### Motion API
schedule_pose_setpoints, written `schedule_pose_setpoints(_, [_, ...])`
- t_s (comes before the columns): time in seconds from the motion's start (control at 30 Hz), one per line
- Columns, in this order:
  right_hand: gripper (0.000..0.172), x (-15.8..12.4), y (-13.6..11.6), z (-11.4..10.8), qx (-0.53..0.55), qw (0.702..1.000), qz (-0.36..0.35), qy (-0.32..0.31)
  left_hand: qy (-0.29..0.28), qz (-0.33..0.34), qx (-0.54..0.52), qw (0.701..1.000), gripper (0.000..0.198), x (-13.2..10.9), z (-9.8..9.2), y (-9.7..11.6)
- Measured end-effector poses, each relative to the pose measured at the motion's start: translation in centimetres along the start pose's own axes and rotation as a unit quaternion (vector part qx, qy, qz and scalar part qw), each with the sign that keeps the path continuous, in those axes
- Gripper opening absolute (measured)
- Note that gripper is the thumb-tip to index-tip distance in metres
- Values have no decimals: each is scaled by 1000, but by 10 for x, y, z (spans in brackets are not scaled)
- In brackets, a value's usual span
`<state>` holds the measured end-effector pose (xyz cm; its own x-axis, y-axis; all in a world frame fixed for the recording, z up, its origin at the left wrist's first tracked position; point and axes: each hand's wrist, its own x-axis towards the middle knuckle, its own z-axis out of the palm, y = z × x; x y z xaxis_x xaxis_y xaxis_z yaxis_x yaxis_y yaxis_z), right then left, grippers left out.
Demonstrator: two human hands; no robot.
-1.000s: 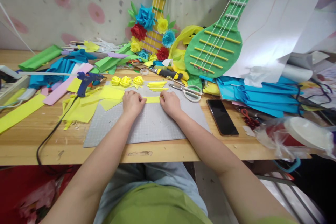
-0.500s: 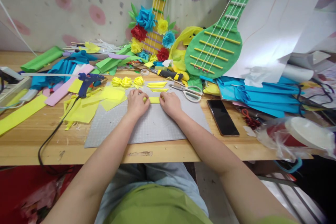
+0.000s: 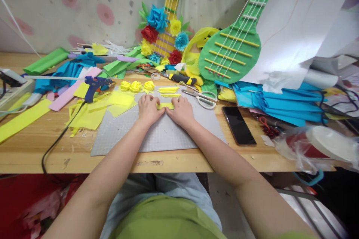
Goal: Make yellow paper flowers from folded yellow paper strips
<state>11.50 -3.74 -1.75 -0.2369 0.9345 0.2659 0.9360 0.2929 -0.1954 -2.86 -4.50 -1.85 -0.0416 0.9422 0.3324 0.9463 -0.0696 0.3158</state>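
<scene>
A short, flat strip of bright yellow paper [image 3: 168, 105], its long edges looking straight, lies on a thin grey cutting mat [image 3: 123, 134] printed with a fine grid, which rests on a smooth, pale wooden table [image 3: 179, 165] with visible grain and a rough, scuffed patch near its front edge. Taking the strip as the centre of the dial, slim, pointed yellow folded paper pieces [image 3: 168, 89] lie just beyond it at twelve o'clock, and three crumpled, ruffled yellow paper flowers [image 3: 136, 86] sit in a row at ten. Thin, matte, loose yellow paper sheets [image 3: 120, 99] overlap at nine, with a blue plastic glue gun [image 3: 91, 89] farther out between nine and ten. Metal scissors with white looped handles [image 3: 206, 101] lie at three; a glossy black rectangular phone [image 3: 239, 125] is between three and four, and a rounded green stringed instrument shape [image 3: 230, 58] with yellow bars leans at two. The strip is between the two hands: the left hand [image 3: 149, 109] at nine o'clock and the right hand [image 3: 181, 111] at three both grip it with bent fingers, their thumbs along its near edge, tips close together at six; whether the tips touch cannot be told.
</scene>
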Motion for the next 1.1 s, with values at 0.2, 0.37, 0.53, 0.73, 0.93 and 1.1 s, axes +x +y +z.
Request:
schedule_pose_setpoints(0.2, [27,0,3,-5,-1,999,16,-31,0,0,0,1000,29,-1,-1,0])
schedule_pose_setpoints(0.37, [31,0,9,-7,37,999,31,-22,4,0,2,1000,29,-1,-1,1])
schedule_pose_setpoints(0.53, [26,4,9,1,97,992,-72,34,2,2,13,1000,31,-1,1,1])
schedule_pose_setpoints(0.73, [22,8,7,13,121,984,-125,-24,-1,-1,4,1000,25,-1,1,0])
schedule_pose_setpoints(0.93, [20,8,13,16,152,981,-121,-19,-10,21,3,1000,23,-5,1,-14])
schedule_pose_setpoints(1.1, [20,8,13,16,169,978,-118,-19,18,6,1,1000,29,-2,0,-22])
